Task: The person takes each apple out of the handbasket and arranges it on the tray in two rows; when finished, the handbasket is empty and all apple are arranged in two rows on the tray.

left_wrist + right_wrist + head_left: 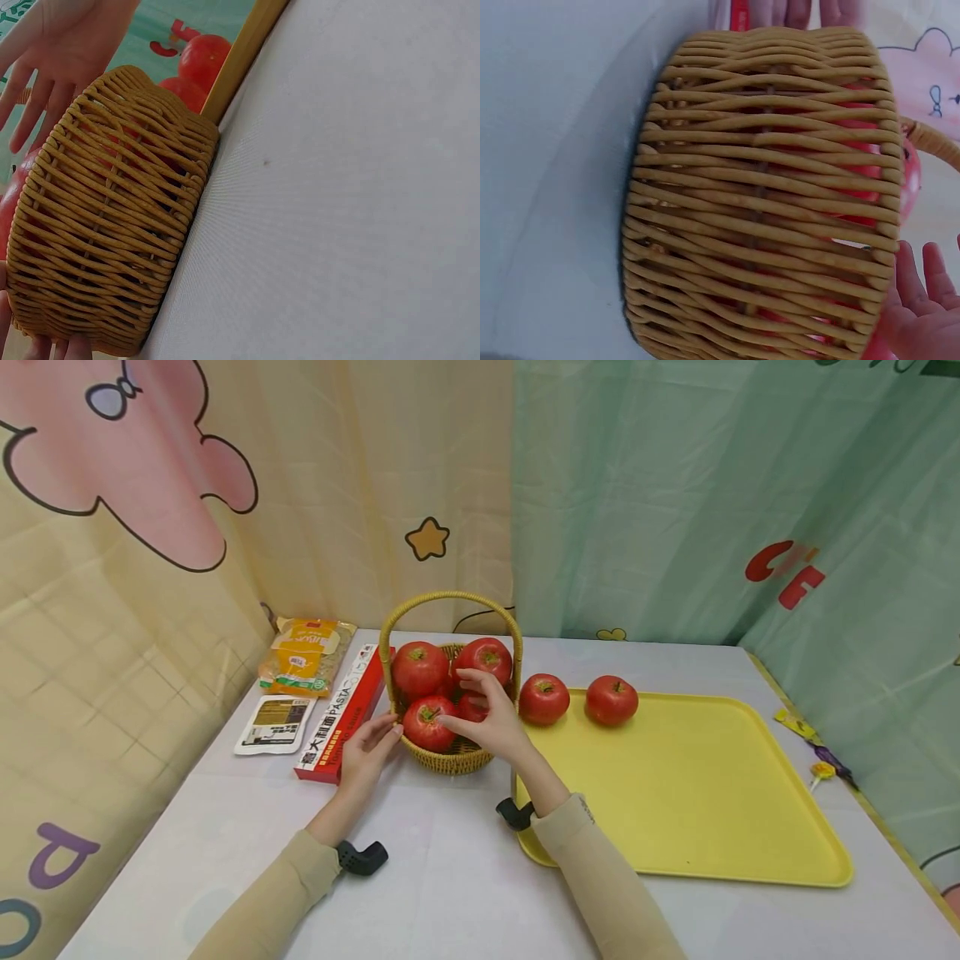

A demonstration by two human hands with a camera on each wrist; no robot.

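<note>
On the white table (450,877), my left hand (365,750) rests with relaxed fingers against the wicker basket (450,760). My right hand (486,720) spreads open over the basket's tomatoes (420,668), gripping none, beside the yellow tray (697,793)

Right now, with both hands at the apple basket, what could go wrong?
1. The basket is heaped: the front apple sits at the rim under the right hand, so pulling one apple might roll another out.
2. The left hand only touches the basket's side with straight fingers, so the basket may slide or tip.
3. The two apples at the tray's far edge, one half off the rim, could roll if bumped.
</note>
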